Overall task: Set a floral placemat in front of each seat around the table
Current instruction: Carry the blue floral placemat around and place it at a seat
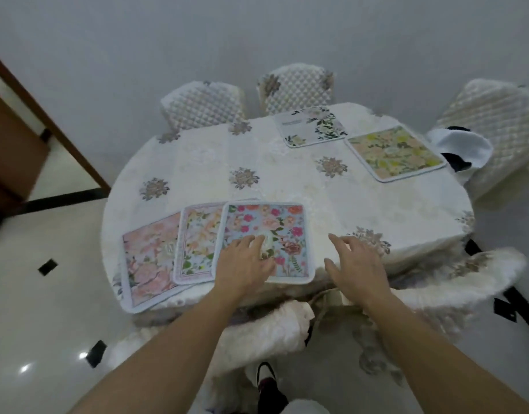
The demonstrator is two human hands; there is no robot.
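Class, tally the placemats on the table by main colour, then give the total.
Pink placemat: 1
Cream placemat with pink border: 1
Blue placemat: 1
Yellow placemat: 1
White placemat: 1, perhaps a second underneath
Total: 5 clearly seen

head camera looks down, close over table (287,186)

a plain grey wall (108,40) stands behind the round, white-clothed tabletop (287,180). pale quilted chairs (296,88) ring it. the glossy white floor (48,309) has small black diamonds, with a brown door frame (24,91) at left.
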